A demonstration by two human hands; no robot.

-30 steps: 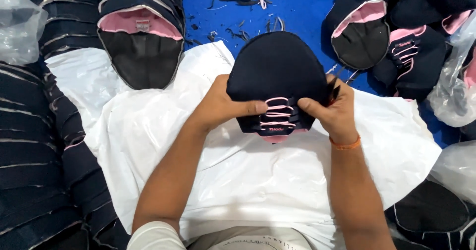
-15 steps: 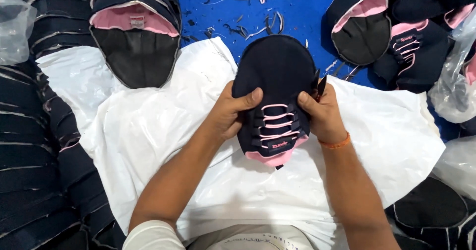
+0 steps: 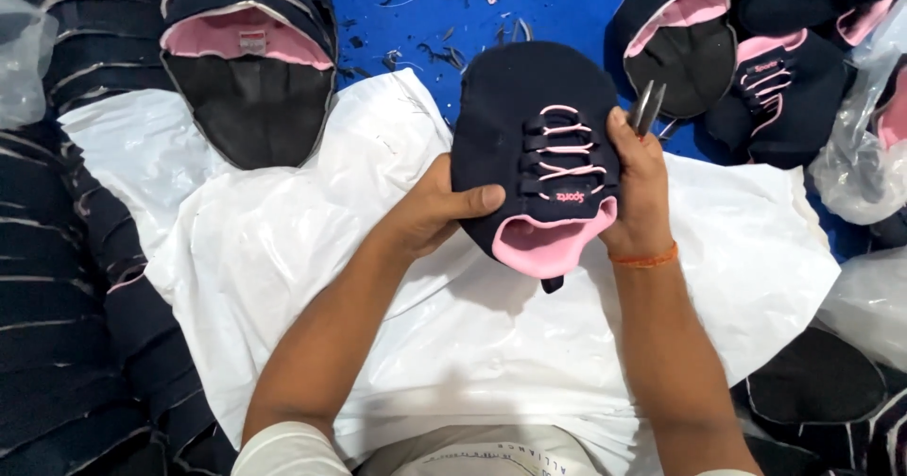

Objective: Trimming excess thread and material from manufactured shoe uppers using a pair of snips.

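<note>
We hold a navy shoe upper [image 3: 534, 145] in both hands above the white plastic sheet [image 3: 283, 240].
Left hand [image 3: 430, 213] pinches its edge; right hand [image 3: 638, 188] clamps it and metal snips [image 3: 647, 108], whose tips, just above our fingers [image 3: 619, 127], could nick the pink laces [image 3: 557, 155].

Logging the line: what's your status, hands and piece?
Left hand and right hand grip shoe upper. Snips in right. Nothing in the way.

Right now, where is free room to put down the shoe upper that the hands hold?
Free: the white plastic sheet left of the left hand, and right of the right hand. The shoe upper covers its middle. Crowded: stacked uppers at left, more uppers upper right.
</note>
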